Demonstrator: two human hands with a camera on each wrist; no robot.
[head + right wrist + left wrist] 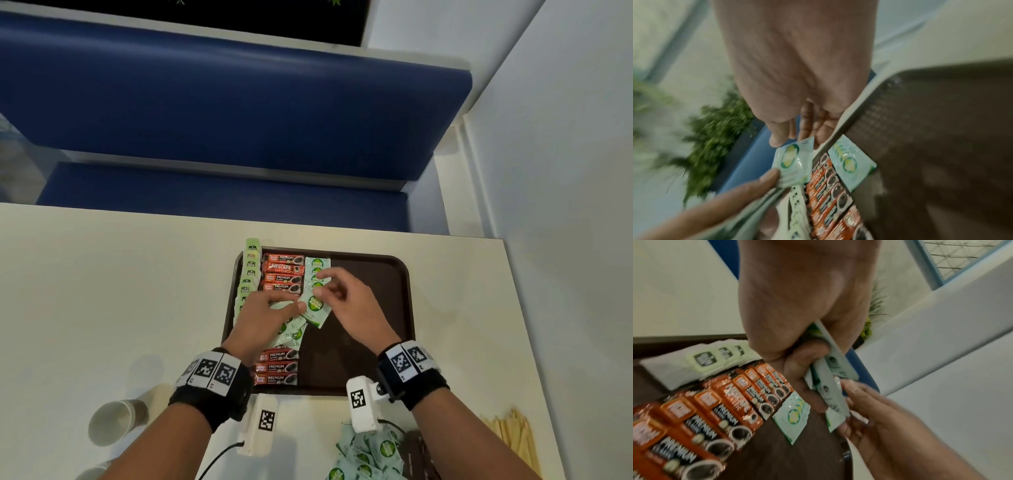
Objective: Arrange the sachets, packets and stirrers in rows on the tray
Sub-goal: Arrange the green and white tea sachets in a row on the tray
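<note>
Pale green foil-ish sachets are what's being dealt with right now, and they look feather-light, thin and floppy, probably a bit slick too, so a fan of them can easily be let slip. A bunch of sachets (291, 329) is held in the left hand (263, 318), fingers curled round it, just over the near-middle of the brown tray (373, 308). One single sachet (317, 308) is being pinched at its top edge by the right hand (349, 305), thumb and fingertips closed narrow on it, with its lower corner touched by the left thumb. Just beyond that grip, a short sachet row (317, 270) has been started, and left of it the red coffee sticks (282, 272) and tea bags (248, 274) are already lined up. Best taken by the flat sealed edge, not the middle, since the filling shifts. More loose sachets (366, 455) and the wooden stirrers (513, 438) are left waiting on the table (120, 291), near the right wrist.
</note>
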